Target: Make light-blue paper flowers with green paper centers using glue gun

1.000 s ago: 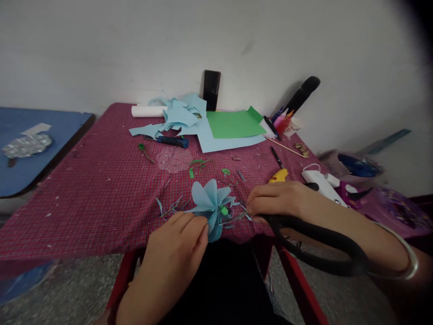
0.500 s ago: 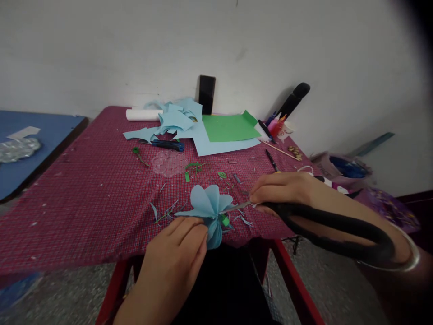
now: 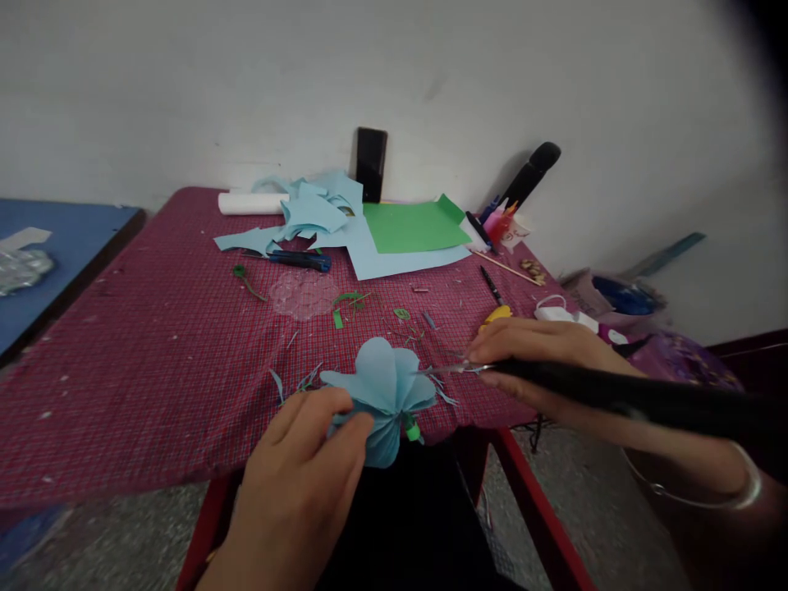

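A light blue paper flower (image 3: 382,382) with rounded petals is near the table's front edge. My left hand (image 3: 299,472) is closed on its left petals between thumb and fingers. A small green piece (image 3: 410,427) shows at the flower's base. My right hand (image 3: 545,353) grips a pair of scissors with black handles (image 3: 616,394). Their thin blades reach left to the right-hand petals; whether they touch is unclear. Thin blue paper cuttings (image 3: 444,392) lie under the blades.
A blue cutter (image 3: 301,260), a green sheet (image 3: 415,227) and blue paper scraps (image 3: 313,215) lie farther back. A phone (image 3: 371,164) leans on the wall. Pens and tubes stand back right, a black pen (image 3: 491,283) nearer. The red checked cloth (image 3: 153,369) covers the table.
The flower has turned slightly, its petals facing me more. My left hand has shifted a little down and left. The scissors have swung, their handles now reaching farther right.
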A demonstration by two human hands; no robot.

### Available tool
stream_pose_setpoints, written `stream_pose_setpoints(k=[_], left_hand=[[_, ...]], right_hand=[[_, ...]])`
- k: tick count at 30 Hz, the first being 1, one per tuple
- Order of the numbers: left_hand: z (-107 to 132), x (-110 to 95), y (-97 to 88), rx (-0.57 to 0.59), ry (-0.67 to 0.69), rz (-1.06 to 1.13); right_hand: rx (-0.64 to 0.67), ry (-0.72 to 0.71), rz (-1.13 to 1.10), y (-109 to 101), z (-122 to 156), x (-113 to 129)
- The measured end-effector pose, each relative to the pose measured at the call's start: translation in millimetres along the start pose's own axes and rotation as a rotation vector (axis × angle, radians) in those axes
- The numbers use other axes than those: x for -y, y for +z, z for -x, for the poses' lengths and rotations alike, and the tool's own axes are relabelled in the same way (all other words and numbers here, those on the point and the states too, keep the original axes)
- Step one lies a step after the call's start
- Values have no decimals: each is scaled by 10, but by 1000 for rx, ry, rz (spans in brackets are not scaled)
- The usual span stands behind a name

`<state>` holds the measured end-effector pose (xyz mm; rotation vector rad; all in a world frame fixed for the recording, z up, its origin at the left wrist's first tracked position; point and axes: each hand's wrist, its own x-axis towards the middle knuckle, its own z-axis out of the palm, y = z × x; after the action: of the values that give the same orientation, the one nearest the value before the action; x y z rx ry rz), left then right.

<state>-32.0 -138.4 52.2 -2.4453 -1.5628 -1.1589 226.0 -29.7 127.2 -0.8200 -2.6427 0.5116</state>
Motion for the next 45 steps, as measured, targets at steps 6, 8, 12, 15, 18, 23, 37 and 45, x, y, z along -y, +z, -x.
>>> stream_pose_setpoints(k=[6, 8, 12, 15, 18, 23, 37, 45], left_hand=[[-53, 92, 19, -32, -159, 27], [-88, 133, 35, -28, -249, 119], [-121, 255, 67, -45, -445, 281], [-102, 385, 86, -49, -533, 401], [-96, 512, 100, -16, -585, 553], [-306, 706, 128, -11, -566, 702], [-691, 1274, 417, -115, -403, 478], [-620, 1177, 414, -131, -344, 317]], right_hand=[[-92, 173, 134, 411, 105, -506], [-40, 204, 209, 634, 15, -812], [28, 307, 424, 993, -264, -1304], [21, 291, 443, 1100, -371, -1482], [17, 300, 451, 1097, -352, -1606], [-8, 349, 465, 991, -337, -1840], [-34, 383, 482, 918, -714, -2057], [-211, 142, -103, 815, -983, -535]])
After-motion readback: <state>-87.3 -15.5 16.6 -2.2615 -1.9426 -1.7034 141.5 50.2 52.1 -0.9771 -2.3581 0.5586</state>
